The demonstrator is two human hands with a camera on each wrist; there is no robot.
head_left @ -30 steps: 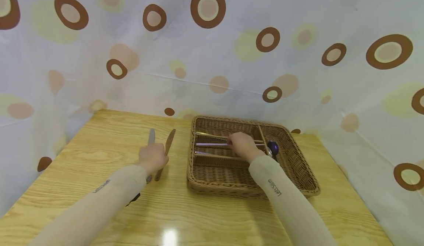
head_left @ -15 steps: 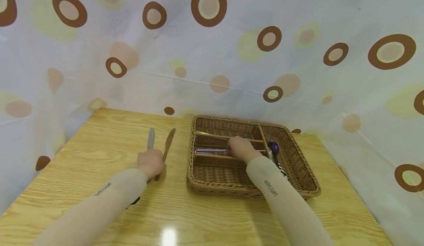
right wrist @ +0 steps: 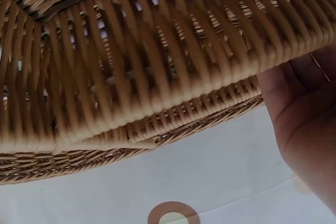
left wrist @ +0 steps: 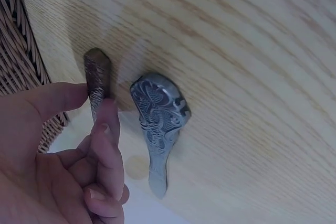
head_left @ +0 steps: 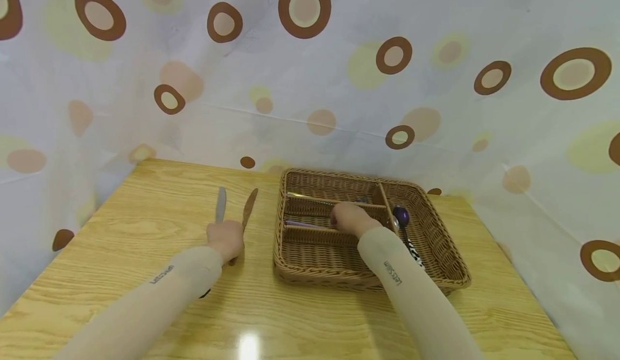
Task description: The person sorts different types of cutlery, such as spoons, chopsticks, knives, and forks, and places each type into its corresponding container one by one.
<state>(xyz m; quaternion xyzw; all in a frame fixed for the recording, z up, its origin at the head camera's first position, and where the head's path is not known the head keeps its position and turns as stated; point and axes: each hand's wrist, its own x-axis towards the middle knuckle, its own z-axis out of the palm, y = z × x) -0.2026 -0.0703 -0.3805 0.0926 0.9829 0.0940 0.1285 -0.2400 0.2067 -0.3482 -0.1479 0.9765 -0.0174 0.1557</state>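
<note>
In the left wrist view, my left hand [head_left: 226, 239] pinches the patterned handle of a brown table knife [left wrist: 96, 74] between thumb and forefinger. Its blade points to the table's far side in the head view. Close beside it, a silver table knife [head_left: 220, 204] with an ornate handle lies apart from the fingers. My right hand [head_left: 352, 218] reaches into the middle compartment of a wicker cutlery basket [head_left: 324, 277]. A slim purple utensil [head_left: 307, 224] lies low there along the front divider, its right part hidden by the hand. The divider hides my right fingertips in the right wrist view.
A yellowish slim utensil [head_left: 302, 195] shows at the rear divider. The basket's right compartment holds a purple-bowled spoon [head_left: 401, 216] and a black-and-white patterned handle [head_left: 415, 255]. A patterned curtain [head_left: 310, 80] hangs behind the wooden table [head_left: 169, 204].
The purple utensil has sunk from mid-compartment towards the front divider, my right hand moving slightly with it. My left hand has shifted slightly right, from near both knives onto the brown one.
</note>
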